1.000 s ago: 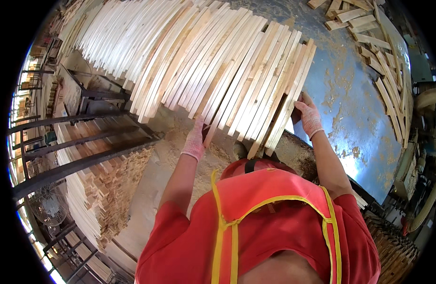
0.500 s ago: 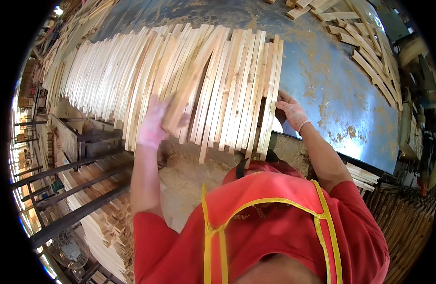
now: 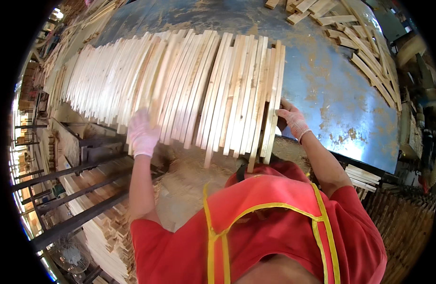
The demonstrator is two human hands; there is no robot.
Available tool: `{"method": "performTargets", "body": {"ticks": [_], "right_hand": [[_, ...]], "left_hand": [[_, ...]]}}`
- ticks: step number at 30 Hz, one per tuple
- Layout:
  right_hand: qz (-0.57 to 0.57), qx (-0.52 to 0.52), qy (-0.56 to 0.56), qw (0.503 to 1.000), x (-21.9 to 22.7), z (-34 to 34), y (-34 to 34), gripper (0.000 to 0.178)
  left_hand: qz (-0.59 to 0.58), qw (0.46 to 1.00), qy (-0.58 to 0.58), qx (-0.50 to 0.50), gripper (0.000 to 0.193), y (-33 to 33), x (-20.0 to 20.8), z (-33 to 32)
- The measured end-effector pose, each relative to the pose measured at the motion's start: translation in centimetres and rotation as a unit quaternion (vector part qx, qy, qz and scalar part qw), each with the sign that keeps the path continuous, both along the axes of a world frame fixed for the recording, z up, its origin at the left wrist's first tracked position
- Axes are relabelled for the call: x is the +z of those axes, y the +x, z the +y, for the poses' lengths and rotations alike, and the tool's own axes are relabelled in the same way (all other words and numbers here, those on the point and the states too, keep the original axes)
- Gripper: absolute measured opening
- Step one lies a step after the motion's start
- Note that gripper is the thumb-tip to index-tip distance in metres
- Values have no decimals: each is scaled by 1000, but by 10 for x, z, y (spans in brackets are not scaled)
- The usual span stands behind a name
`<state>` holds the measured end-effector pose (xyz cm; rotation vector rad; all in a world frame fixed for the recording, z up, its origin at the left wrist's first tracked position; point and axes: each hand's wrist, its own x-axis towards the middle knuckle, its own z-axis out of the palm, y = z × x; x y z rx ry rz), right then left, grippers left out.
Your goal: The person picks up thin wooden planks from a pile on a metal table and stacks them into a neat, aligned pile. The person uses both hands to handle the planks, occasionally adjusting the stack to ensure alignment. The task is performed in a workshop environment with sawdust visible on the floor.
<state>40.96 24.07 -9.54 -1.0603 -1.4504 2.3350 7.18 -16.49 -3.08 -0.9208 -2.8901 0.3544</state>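
Blue-grey metal table (image 3: 322,90), dusted with patches of sawdust, spreads across the upper middle and right of the frame, with loose boards (image 3: 338,20) scattered at its upper right. At lower left, beyond dark metal bars (image 3: 83,216), sits a tall stack of wood (image 3: 106,227).

Head view, the only one: wooden strips (image 3: 180,90) lie side by side in a long row from the left of the frame to its middle. Half a second ago the gloved left hand (image 3: 143,133) had one strip raised and slanted over the row; now no strip stands up that way, so that piece seems to be down among the others, leaving the row flatter. Which one it is, I cannot tell. The left hand has shifted left to the near ends; it is blurred, and whether it grips anything is unclear. A narrow dark gap splits the row near mid-frame. The right hand (image 3: 294,120) stays half open, fingertips against the outermost strip (image 3: 274,104).
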Motion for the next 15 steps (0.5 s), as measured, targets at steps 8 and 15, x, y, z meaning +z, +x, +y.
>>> {"method": "performTargets", "body": {"ticks": [8, 15], "right_hand": [[-86, -22, 277, 957, -7, 152, -64, 61], [-180, 161, 635, 734, 22, 216, -204, 63]], "left_hand": [[-52, 994, -31, 95, 91, 20, 14, 39], [-192, 943, 271, 16, 85, 87, -8, 96]]}}
